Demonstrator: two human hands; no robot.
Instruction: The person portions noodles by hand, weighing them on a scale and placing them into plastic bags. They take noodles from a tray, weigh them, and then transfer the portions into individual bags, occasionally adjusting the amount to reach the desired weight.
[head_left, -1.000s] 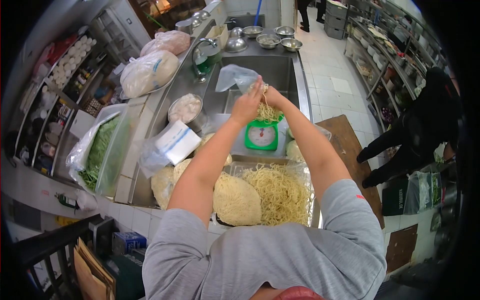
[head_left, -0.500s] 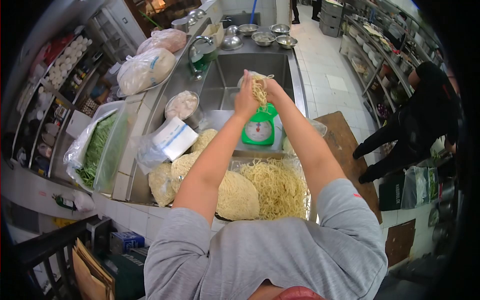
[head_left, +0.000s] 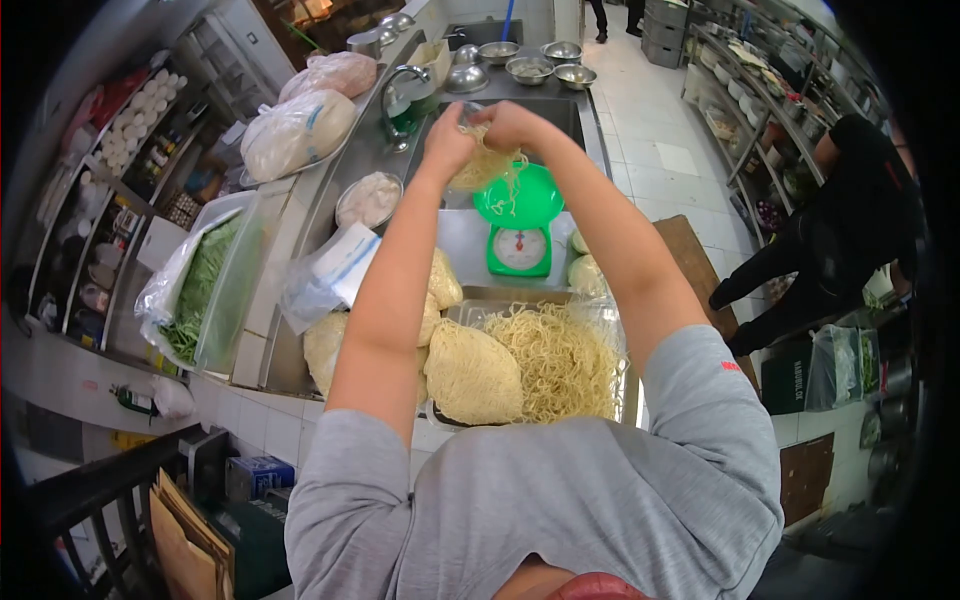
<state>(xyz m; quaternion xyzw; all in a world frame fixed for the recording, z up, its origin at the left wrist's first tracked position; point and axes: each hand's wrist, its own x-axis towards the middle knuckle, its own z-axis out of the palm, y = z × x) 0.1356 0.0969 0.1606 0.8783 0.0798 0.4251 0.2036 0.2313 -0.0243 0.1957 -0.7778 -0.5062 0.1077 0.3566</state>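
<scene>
My left hand (head_left: 449, 147) is closed on the side of a clear plastic bag with yellow noodles (head_left: 478, 168) in it. At the bag's mouth, my right hand (head_left: 515, 127) is closed on the rim, its fingertips partly hidden. A few strands dangle over the green pan of a kitchen scale (head_left: 519, 250), just below and to the right of the bag. Nearer my body, a metal tray holds a heap of loose noodles (head_left: 560, 365). Filled bags of noodles (head_left: 470, 372) lie left of that heap.
Behind my hands is a steel sink (head_left: 555, 115) with metal bowls (head_left: 528, 70) beyond it. Left stand a bowl of pale food (head_left: 369, 200), a stack of plastic bags (head_left: 345, 265) and a bin of greens (head_left: 205, 285). A person in black (head_left: 840, 220) stands at right.
Both hands have shifted left and lifted the bag from over the scale's pan, which now shows more. The right hand has moved from beside the noodles to the bag's mouth.
</scene>
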